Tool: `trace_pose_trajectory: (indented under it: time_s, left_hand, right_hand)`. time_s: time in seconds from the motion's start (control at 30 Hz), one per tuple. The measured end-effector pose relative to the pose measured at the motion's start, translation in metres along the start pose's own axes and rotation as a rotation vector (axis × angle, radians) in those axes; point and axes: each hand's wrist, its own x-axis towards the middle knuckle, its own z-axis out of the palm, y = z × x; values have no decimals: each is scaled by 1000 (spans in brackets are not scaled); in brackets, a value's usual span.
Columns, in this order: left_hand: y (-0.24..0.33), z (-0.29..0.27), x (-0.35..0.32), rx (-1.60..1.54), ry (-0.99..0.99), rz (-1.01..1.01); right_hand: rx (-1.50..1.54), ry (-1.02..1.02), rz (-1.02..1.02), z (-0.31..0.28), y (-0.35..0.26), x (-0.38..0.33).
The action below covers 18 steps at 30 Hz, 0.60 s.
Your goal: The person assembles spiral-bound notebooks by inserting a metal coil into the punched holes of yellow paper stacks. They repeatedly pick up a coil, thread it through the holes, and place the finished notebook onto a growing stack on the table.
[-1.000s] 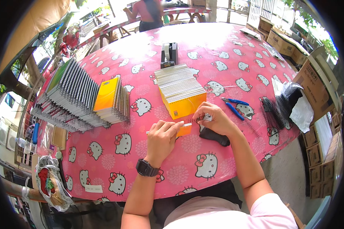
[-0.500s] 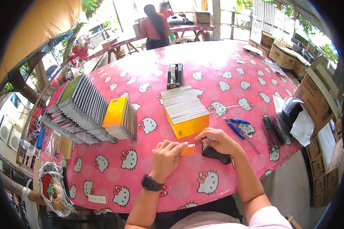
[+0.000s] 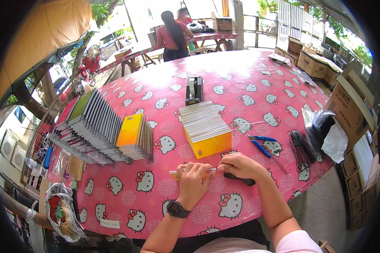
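My left hand (image 3: 193, 180) and my right hand (image 3: 237, 165) meet over the pink cartoon-cat tablecloth (image 3: 164, 198), near the table's front edge. Together they pinch a thin light-coloured strip (image 3: 192, 171) held level between them. A black watch (image 3: 177, 209) sits on my left wrist. Just beyond my hands lies a fanned stack of yellow notebooks (image 3: 204, 128). A black tool (image 3: 240, 179) lies on the cloth under my right hand.
Rows of spiral-bound notebooks (image 3: 98, 130) lean at the left. A black tape dispenser (image 3: 194, 90) stands behind the yellow stack. Blue-handled pliers (image 3: 259, 143) and black spiral coils (image 3: 302, 147) lie at the right, near cardboard boxes (image 3: 348, 109). A person (image 3: 172, 36) stands at a far table.
My hands stay together on the strip, shifting only a little. The view has tilted slightly, showing more of the far table and the person there.
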Motion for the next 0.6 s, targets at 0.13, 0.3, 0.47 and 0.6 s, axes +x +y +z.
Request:
trace_pose_trajectory:
  time_s: [0.13,0.3,0.47,0.6]
  left_hand:
    - [5,-3,2,-10,28,-15]
    - [0,-1,1,34,-46,37]
    - [1,-3,2,-20,-7,47]
    - [-5,-4,0,-13,-60,50]
  right_hand:
    - [42,99,47,-10,5,-5]
    - [-202,-13,204,-28,38,-25]
    - [-8,-119,317,-21,46,-16]
    - [16,58,430,-27,48,-16]
